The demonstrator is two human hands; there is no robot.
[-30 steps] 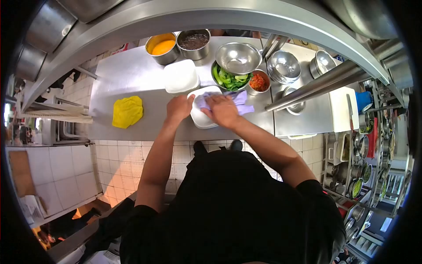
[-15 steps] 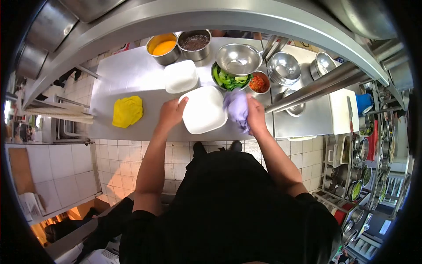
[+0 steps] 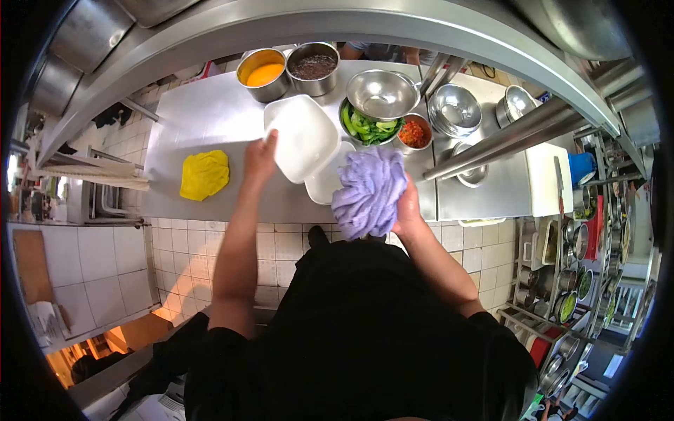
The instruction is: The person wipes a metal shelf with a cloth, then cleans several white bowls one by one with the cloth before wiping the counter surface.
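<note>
My left hand grips the left edge of a white square dish, which is tilted and raised at the middle of the steel counter. Below and to its right, a second white dish lies on the counter, partly covered by the first. In my right hand is a bunched purple cloth, held near the counter's front edge, just right of the second dish. A crumpled yellow cloth lies at the left of the counter.
Behind are pots of orange liquid and dark contents, a steel bowl over greens, and chopped red food. Stacked bowls, a shelf post and a knife on a white board stand right.
My left hand has moved up and left with a white dish, now tilted. The purple cloth has moved left and nearer my body, spread wider in my right hand.
</note>
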